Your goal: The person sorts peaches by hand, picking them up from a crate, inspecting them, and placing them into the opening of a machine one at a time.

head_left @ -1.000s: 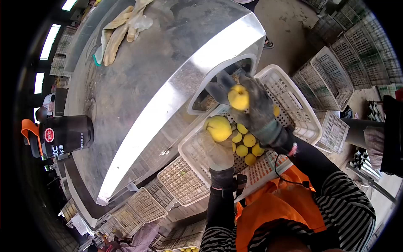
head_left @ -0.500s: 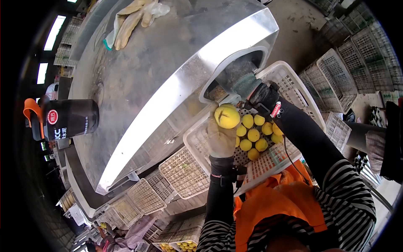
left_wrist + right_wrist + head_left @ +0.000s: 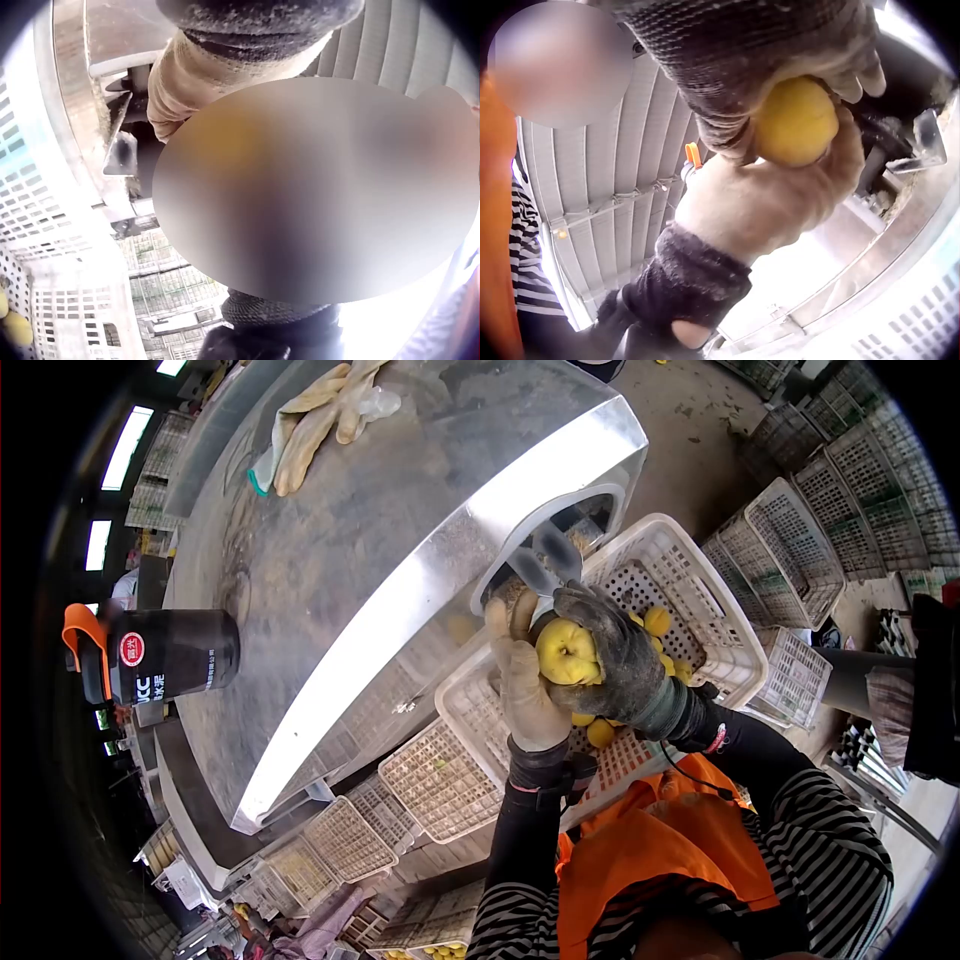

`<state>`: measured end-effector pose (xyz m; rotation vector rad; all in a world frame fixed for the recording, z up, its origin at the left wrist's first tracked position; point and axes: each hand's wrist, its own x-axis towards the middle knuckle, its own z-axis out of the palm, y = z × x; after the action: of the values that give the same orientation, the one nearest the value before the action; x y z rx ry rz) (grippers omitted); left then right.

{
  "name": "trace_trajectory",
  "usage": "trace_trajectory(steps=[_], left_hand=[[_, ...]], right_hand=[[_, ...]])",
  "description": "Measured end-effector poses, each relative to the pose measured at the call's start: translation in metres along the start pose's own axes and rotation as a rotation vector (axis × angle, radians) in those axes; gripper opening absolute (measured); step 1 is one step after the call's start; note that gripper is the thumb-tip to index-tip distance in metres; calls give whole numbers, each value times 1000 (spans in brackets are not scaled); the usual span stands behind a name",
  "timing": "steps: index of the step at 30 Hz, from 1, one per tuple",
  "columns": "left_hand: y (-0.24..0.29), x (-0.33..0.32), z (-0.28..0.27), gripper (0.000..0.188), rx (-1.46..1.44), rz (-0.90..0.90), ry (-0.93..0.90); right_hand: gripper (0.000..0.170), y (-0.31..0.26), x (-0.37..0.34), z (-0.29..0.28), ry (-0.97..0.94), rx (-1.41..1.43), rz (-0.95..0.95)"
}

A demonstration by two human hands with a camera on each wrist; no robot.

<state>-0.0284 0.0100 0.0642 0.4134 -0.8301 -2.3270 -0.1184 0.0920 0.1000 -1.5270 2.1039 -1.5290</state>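
Half a second ago, the right hand [image 3: 630, 658] was down at the dark hole [image 3: 592, 525] in the side of the table [image 3: 330, 560]; now it has come back to the big yellow fruit [image 3: 568, 652], which the left hand [image 3: 533, 695] was holding alone. Biggest of all is the table, grey and shiny, with a bright curved edge. Next comes the white basket [image 3: 715, 595], full of little holes, right beside it. On the table sit a black bottle [image 3: 185, 650] with an orange handle and, farther off, some pale, floppy gloves [image 3: 305, 435]. Both hands wear gloves too. One, in dark grey, curls round the fruit's right side. Its pale partner cups the fruit from below, with two fingers sticking out, away from the person. So the fruit is held between them, up above the basket's table side. It is nearly round, so I cannot tell its long way, but its dented end faces up at the head camera. Smallest-looking are more yellow fruits [image 3: 657, 622] lying in the basket.
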Motion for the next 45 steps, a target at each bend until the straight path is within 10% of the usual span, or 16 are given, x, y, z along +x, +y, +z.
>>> trace_trajectory(steps=[2,4,7,8,9,11,13,16,18,22,23,27,30,32,39,45], left_hand=[[-7,-2,-6,65,-30,33,193],[-31,-10,-59,62,889,189,164],[-125,-10,-192,64,585,47,343],[-127,-12,-191,64,581,28,352],[-128,-19,-189,67,1178,-60,357],[-148,-17,-204,71,1764,-159,293],[-192,-15,-252,78,2256,-168,-144],[-202,-2,-215,78,2062,-295,-214],[-229,11,-224,78,2210,-245,-379],[-227,19,-223,75,2076,-339,-207],[-210,13,-213,73,1456,-275,6],[-149,-12,-153,65,-1,-259,251],[-113,-39,-121,59,-168,-411,341],[-94,-40,-99,58,-150,-340,264],[-32,-34,-43,64,-48,-44,109],[-14,-40,-62,74,131,-42,77]], right_hand=[[60,23,7,15,143,-111,-71],[52,75,28,51,411,-322,-49],[57,113,74,74,106,-485,230],[55,165,76,94,279,-166,-109],[53,171,79,93,441,156,-432],[77,179,39,68,256,-839,-454],[61,118,12,21,163,-447,-59],[60,266,-109,72,149,429,487],[58,301,-135,84,-376,-892,318],[66,326,-128,92,-851,-716,633],[66,294,-116,79,-860,-704,642],[66,177,-69,33,-365,483,717],[68,107,-59,18,-175,711,508],[76,90,-64,16,-64,-73,179],[84,34,-42,11,157,-75,139],[83,125,2,51,190,220,-143]])
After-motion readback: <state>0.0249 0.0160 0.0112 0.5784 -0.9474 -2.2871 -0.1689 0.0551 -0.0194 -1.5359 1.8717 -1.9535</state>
